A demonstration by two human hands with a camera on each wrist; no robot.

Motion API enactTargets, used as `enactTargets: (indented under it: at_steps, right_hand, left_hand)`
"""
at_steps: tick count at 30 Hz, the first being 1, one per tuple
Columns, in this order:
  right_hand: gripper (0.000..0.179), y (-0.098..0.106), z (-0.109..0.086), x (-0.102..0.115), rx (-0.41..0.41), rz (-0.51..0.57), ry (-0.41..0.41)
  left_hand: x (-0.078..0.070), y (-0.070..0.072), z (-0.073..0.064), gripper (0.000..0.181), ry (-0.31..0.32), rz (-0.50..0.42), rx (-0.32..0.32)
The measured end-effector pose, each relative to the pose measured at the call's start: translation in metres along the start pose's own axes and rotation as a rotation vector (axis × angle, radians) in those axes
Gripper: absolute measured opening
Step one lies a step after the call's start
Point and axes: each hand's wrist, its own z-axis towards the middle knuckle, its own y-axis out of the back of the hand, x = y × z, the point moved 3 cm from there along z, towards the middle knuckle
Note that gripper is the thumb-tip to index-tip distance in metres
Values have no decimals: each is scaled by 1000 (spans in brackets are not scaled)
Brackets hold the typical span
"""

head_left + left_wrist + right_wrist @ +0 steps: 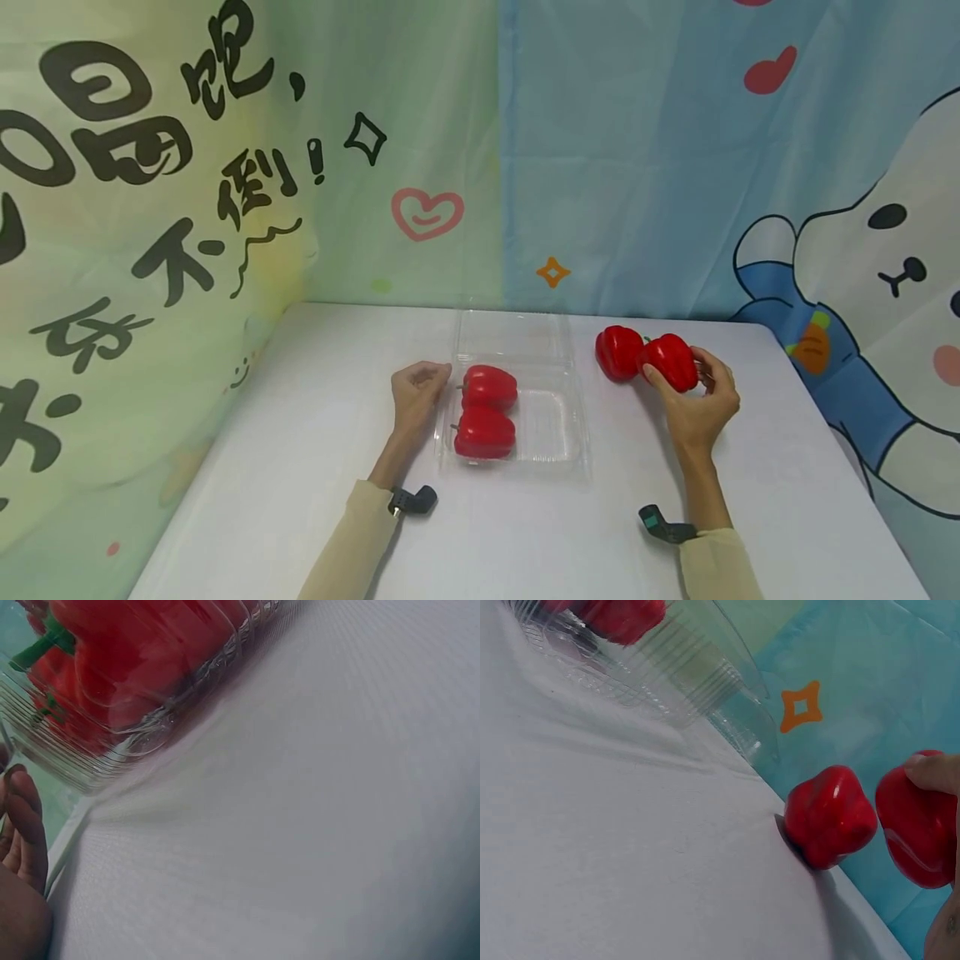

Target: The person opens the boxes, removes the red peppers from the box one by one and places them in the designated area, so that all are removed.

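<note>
My right hand (702,410) grips a red bell pepper (670,362) between thumb and fingers, and in the right wrist view that pepper (919,825) is raised off the table. Just left of it, a second red bell pepper (617,353) rests on the table. A clear plastic container (551,427) lies with its lid (512,335) folded back. Two more red bell peppers, one farther (490,387) and one nearer (485,433), lie on their sides in its left half, stems pointing left. At the container's left rim, my left hand (417,400) pinches the edge with thumb and finger.
The white table (300,492) ends at a back edge against a printed cloth backdrop (615,167). Each wrist wears a dark camera band, the left one (412,500) near the container's front corner.
</note>
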Motion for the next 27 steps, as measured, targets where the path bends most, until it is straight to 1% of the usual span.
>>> enactTargets:
  at_steps: [8, 15, 20, 27]
  right_hand:
    - [60, -1, 1, 1, -61, -32, -43]
    - [58, -3, 2, 0, -99, -59, -90]
    - [58, -3, 3, -3, -112, -88, -117]
    - [59, -3, 0, -10, -125, -116, -169]
  left_hand:
    - [-3, 0, 0, 18, -24, -6, 10]
    - [-3, 0, 1, 18, -15, -20, 7]
    - [-2, 0, 2, 17, -13, -35, 3]
    - [0, 0, 1, 17, -8, -24, 2]
